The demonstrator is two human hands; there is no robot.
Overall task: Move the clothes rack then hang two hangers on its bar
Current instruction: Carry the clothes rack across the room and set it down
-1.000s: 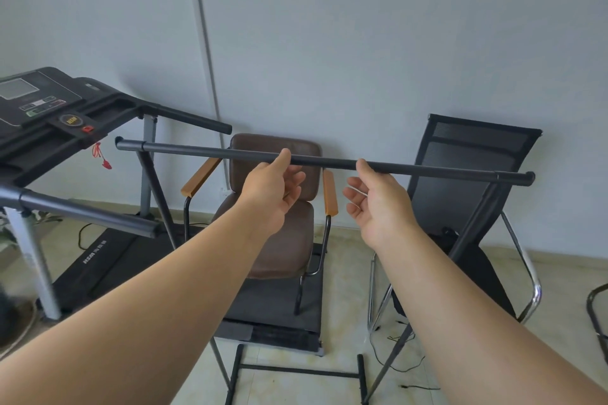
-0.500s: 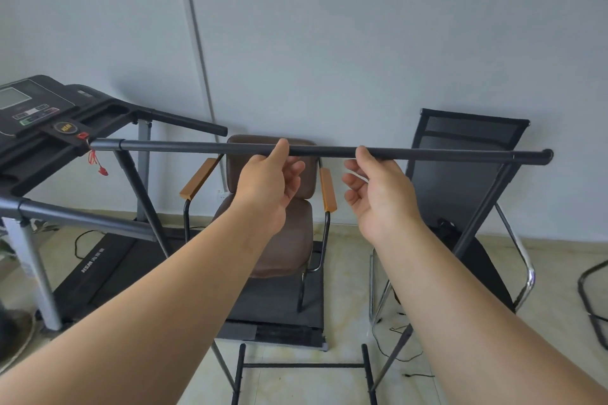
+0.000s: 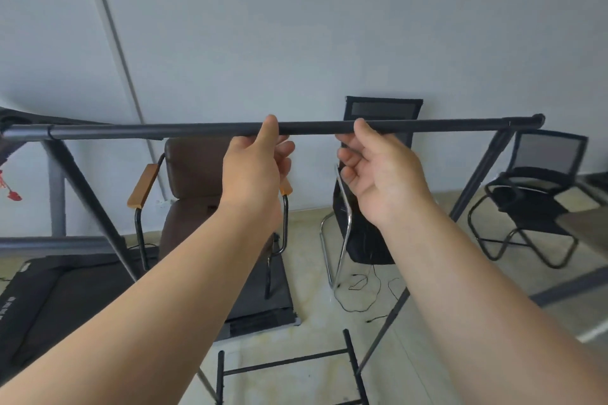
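Note:
The clothes rack's black top bar [image 3: 316, 127] runs level across the view at chest height. Its slanted legs drop at the left [image 3: 85, 194] and the right [image 3: 477, 181], and a black foot frame [image 3: 286, 362] lies on the floor below. My left hand [image 3: 253, 171] holds the bar near its middle, thumb on top and fingers curled underneath. My right hand [image 3: 378, 171] holds it a little further right, in a looser hold with the thumb over the bar. No hangers are in view.
A treadmill [image 3: 49, 299] stands at the left, close to the rack's left leg. Behind the bar sit a brown armchair [image 3: 194, 174] and a black mesh chair [image 3: 381, 108]. Another black chair [image 3: 539, 194] is at the right. Cables [image 3: 362, 293] trail on the floor.
The rack and my view have shifted to the right. The treadmill console has slid out at the left and a second black chair has come into view. Both hands stay on the bar.

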